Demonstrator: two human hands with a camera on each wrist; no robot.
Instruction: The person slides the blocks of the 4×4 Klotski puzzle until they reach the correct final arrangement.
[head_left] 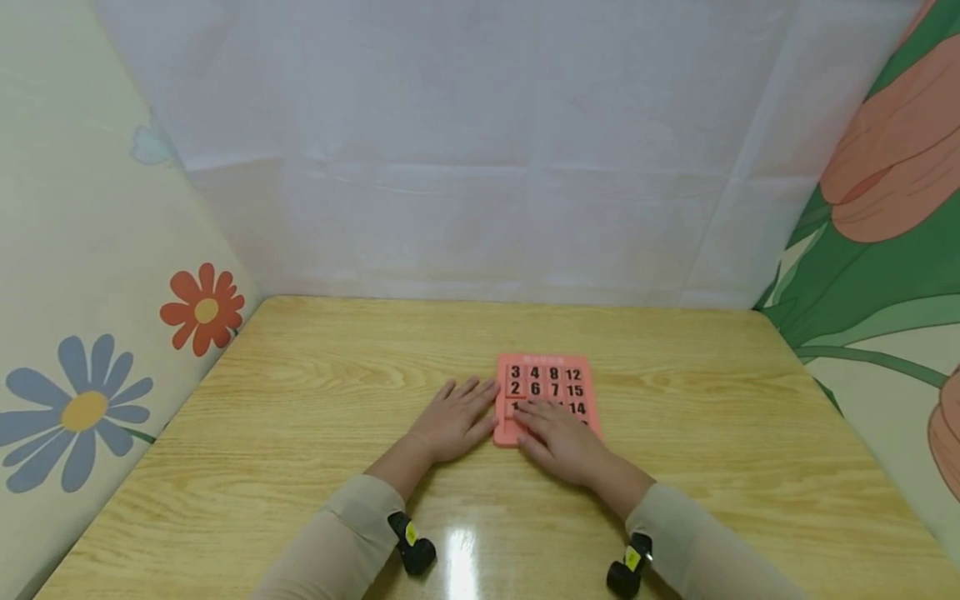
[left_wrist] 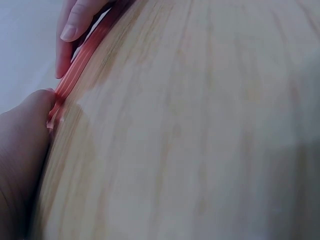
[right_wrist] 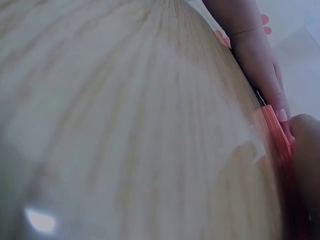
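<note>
A pink sliding number puzzle [head_left: 546, 360] lies flat on the table, its tiles marked with black numbers. My left hand [head_left: 452, 422] rests beside its left edge, fingers extended and fingertips right at the frame. Over the lower part of the puzzle lies my right hand [head_left: 566, 442], its extended fingers on the tiles near the lower left and hiding several of them. The lower left corner shows a recessed gap without a tile. In the left wrist view, the puzzle's pink side [left_wrist: 82, 65] runs past the left thumb [left_wrist: 30, 112]. The right wrist view catches the puzzle's near edge [right_wrist: 274, 125] close to the left thumb.
The wood-grain table [head_left: 300, 367] spreads around the puzzle on all sides. A white cloth backdrop [head_left: 480, 167] hangs behind it, with flower-printed panels at left and right. Both sleeves carry a black wrist device [head_left: 412, 546], and light glares off the table's near part.
</note>
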